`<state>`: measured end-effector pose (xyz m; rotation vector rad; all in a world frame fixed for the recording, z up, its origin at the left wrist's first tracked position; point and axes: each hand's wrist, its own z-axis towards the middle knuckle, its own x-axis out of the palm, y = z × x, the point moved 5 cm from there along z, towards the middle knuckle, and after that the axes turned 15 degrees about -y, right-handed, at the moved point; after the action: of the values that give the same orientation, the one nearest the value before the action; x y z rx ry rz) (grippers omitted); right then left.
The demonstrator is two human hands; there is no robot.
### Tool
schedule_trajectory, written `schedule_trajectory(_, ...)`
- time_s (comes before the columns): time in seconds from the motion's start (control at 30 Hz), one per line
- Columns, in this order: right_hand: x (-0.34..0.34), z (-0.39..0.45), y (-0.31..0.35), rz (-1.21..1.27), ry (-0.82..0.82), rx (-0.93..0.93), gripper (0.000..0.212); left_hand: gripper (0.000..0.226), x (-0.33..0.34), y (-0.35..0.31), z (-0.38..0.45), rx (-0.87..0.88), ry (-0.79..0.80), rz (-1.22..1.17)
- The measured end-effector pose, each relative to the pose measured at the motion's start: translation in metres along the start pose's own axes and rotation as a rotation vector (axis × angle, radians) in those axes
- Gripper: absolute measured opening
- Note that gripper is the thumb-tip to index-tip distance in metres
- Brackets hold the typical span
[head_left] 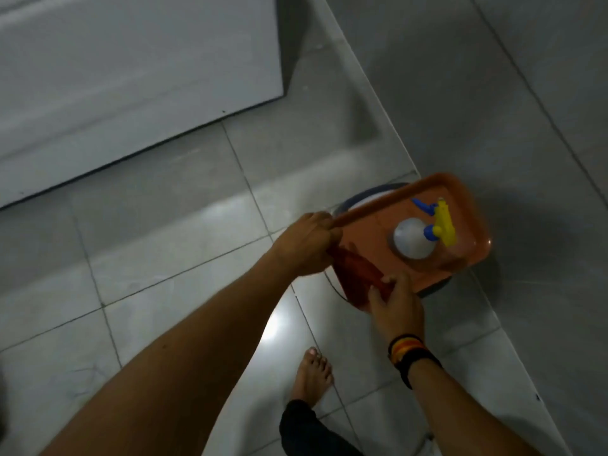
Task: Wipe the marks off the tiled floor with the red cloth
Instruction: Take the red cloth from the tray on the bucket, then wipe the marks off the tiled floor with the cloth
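An orange tray (460,192) rests on a round white and blue stool or bucket. On the tray's near end lies the red cloth (358,269). My left hand (306,241) is closed on the tray's near left corner, touching the cloth's end. Over the cloth's near end, my right hand (394,307) has its fingers pinched on the fabric. The grey tiled floor (171,258) spreads to the left, with faint scribbled marks (87,373) at the lower left.
A white spray bottle (414,238) with a yellow and blue trigger head stands on the tray. A white door (131,77) fills the upper left. A grey wall (510,93) runs along the right. My bare foot (312,373) stands below the tray.
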<state>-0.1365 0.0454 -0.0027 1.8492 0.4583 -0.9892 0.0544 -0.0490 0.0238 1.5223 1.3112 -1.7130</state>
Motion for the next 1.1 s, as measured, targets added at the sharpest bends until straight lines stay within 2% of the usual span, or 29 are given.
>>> schedule_trajectory(0.17, -0.003, -0.056, 0.062, 0.140, -0.019, -0.079, 0.016, 0.029, -0.033, 0.040, -0.118, -0.510, -0.001, -0.325)
schedule_trajectory(0.27, 0.019, -0.103, 0.102, 0.192, 0.041, -0.090, 0.026, 0.026, -0.037, 0.061, -0.213, -0.800, -0.078, -0.509)
schedule_trajectory(0.4, 0.075, -0.186, 0.139, 0.145, 0.124, -0.043, 0.039, 0.015, -0.020, 0.075, -0.355, -1.140, -0.218, -0.717)
schedule_trajectory(0.6, 0.189, -0.340, 0.157, -0.010, 0.318, -0.251, 0.024, 0.019, 0.045, 0.076, -0.560, -1.512, -0.388, -0.983)
schedule_trajectory(0.7, 0.246, -0.411, 0.151, -0.129, 0.430, -0.402, 0.015, 0.007, 0.086, 0.073, -0.640, -1.654, -0.454, -1.057)
schedule_trajectory(0.9, 0.378, -0.500, 0.123, -0.314, 0.566, -0.689, 0.013, 0.019, 0.209, 0.104, -0.727, -1.841, -0.510, -1.208)
schedule_trajectory(1.03, 0.473, -0.513, 0.103, -0.438, 0.629, -0.889, 0.020, 0.038, 0.299, 0.132, -0.723, -1.807, -0.409, -1.285)
schedule_trajectory(1.1, 0.521, -0.510, 0.092, -0.484, 0.622, -0.986, 0.025, 0.043, 0.334, 0.150, -0.712, -1.776, -0.341, -1.202)
